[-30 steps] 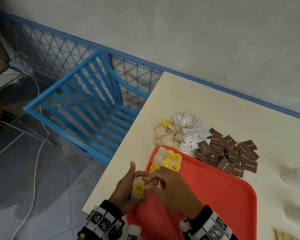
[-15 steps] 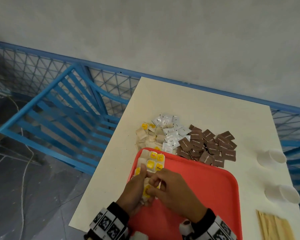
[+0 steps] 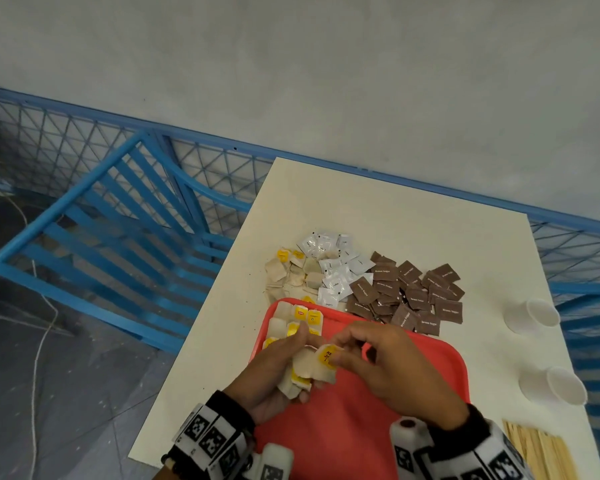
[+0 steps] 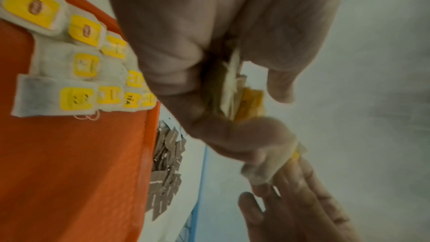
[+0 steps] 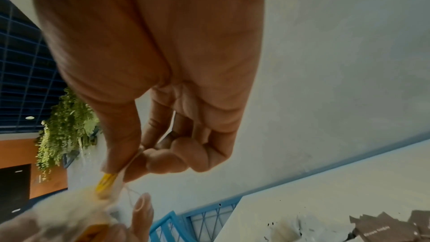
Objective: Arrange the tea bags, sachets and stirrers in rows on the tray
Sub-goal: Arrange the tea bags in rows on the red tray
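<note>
Over the near left part of the red tray (image 3: 413, 393), my left hand (image 3: 302, 363) grips a small bunch of tea bags (image 3: 300, 374). My right hand (image 3: 336, 355) pinches the top tea bag (image 3: 321, 362) of that bunch by its yellow tag. The left wrist view shows the bunch (image 4: 235, 84) clamped between thumb and fingers. The tag (image 5: 104, 183) appears between thumb and forefinger in the right wrist view. Several tea bags (image 3: 300, 317) lie in rows in the tray's far left corner. Wooden stirrers (image 3: 541, 452) lie at the table's near right.
Beyond the tray on the cream table (image 3: 395, 209) lie three loose piles: tea bags (image 3: 291, 271), white sachets (image 3: 333, 265), brown sachets (image 3: 413, 292). Two white paper cups (image 3: 530, 315) (image 3: 551, 384) lie on their sides at the right. A blue railing (image 3: 118, 237) stands left of the table.
My right hand has taken hold of one tea bag's tag and drawn it slightly right, off the bunch in my left hand. The head view has swung right, showing the cups and stirrers.
</note>
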`<state>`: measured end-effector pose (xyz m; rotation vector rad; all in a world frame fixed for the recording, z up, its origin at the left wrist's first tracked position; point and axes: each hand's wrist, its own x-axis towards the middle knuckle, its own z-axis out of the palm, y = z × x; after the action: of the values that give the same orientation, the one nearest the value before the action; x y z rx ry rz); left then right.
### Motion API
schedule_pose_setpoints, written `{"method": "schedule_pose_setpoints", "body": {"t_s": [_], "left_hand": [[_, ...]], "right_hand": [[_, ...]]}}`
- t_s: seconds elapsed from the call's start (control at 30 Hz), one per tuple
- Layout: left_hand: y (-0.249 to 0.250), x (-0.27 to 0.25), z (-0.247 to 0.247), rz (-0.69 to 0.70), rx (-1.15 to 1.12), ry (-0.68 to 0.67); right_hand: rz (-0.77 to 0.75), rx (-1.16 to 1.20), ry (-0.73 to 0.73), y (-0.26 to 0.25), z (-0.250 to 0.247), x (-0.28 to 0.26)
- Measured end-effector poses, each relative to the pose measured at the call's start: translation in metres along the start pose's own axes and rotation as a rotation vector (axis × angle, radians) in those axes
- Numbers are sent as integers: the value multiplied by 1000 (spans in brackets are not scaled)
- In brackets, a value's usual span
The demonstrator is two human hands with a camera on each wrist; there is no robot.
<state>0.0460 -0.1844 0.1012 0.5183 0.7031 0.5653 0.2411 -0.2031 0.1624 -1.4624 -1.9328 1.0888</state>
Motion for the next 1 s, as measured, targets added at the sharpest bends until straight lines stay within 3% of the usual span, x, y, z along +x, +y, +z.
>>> {"method": "schedule_pose_setpoints", "body": {"t_s": [0.13,0.37,0.53,0.67,0.73,0.87,1.0], "left_hand": [[3,1,4,38,49,-91],[12,-3,-9,82,327,59],[39,-11,-6,272,372,179],[54,-19,-4,462,866,219],[52,-20,-7,481,965,212],[47,-27,-17,514,842,212],[30,-33,-40,426,895,240]], "right_hand": [[11,-34,77,1,-5,5],[-11,-150,215,2,-19,12],[-53,-207,169,-9,-15,24],[-79,-181,112,-23,-7,35],[-96,-165,95,-29,-4,39],[-112,-175,59,-32,4,45],[-95,-200,3,-22,23,48]]}}
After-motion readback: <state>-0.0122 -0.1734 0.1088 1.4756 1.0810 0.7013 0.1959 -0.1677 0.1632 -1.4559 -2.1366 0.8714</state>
